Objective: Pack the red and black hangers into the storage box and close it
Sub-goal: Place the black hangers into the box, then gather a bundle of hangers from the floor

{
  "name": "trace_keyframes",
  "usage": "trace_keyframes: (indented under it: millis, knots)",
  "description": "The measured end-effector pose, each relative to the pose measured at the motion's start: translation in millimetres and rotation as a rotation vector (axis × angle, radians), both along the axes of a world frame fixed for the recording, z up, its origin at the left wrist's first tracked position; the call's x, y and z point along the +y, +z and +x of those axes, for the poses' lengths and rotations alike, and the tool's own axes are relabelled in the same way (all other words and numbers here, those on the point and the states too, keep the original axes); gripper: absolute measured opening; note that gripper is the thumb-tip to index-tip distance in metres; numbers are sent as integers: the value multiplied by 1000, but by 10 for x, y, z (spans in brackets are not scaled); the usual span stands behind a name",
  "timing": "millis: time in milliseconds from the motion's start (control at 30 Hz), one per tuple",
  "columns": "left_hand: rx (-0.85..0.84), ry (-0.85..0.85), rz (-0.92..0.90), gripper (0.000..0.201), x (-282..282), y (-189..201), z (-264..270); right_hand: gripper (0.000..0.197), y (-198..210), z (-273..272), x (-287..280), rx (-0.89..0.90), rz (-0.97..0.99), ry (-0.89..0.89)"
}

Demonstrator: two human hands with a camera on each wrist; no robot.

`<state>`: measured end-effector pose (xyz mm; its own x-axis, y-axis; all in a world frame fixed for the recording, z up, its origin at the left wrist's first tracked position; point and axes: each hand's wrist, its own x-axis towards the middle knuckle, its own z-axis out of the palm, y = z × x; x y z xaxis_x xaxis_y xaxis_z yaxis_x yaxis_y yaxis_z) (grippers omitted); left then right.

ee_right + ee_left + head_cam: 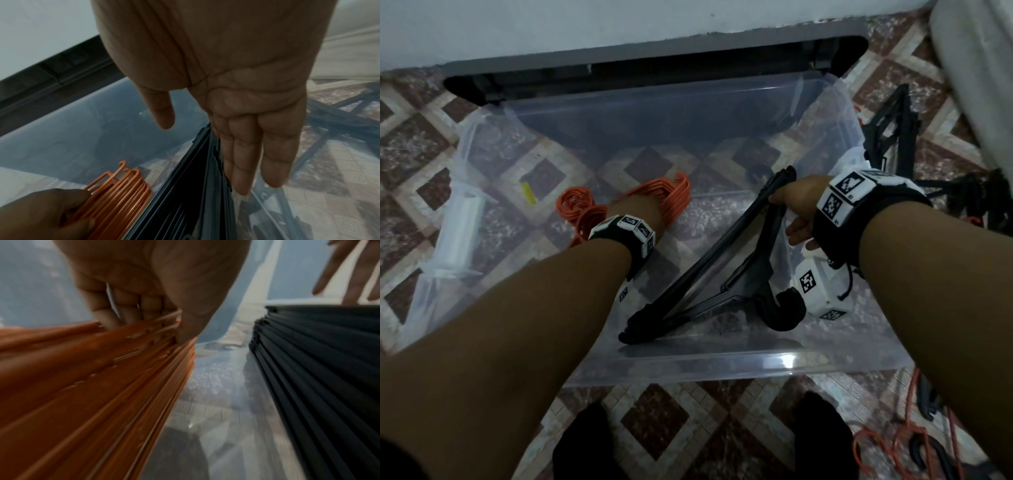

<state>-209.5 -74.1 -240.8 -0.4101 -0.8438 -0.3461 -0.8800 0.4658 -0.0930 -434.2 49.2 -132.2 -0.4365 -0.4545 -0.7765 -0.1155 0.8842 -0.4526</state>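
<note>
Head view shows the left hand [643,209] with fingers curled around the red hangers [667,192] inside the storage box [722,370], while the right hand's [796,212] straight fingers rest against the black hangers [709,274] there.

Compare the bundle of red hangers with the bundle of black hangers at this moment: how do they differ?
The red hangers are thin, orange-red wire; the black hangers are broader, flat-edged bars. The left hand grips the red bundle with curled fingers, while the right hand has straight fingers beside the black bundle. The red bundle sits left in the storage box, the black right. Both are stacked bundles inside the open box.
</note>
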Motion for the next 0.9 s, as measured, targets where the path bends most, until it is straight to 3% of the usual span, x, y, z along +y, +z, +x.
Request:
trace_keyframes:
  millis: [167,433,600,733,900]
  knots:
    - [-41,35,35,28,11,90,30,56,-26,-13,6,3,-4,6]
    - [-102,72,24,24,20,47,36,56,-80,-47,-11,7,8,14]
    - [-42,-4,40,50,-40,95,147,56,-92,-67,-13,-5,19,21]
    - [65,-24,-45,66,-54,324,208,39,-14,-69,-17,-7,7,59]
    - [158,-31,-96,46,10,927,210,31,497,-115,17,-151,-133,115]
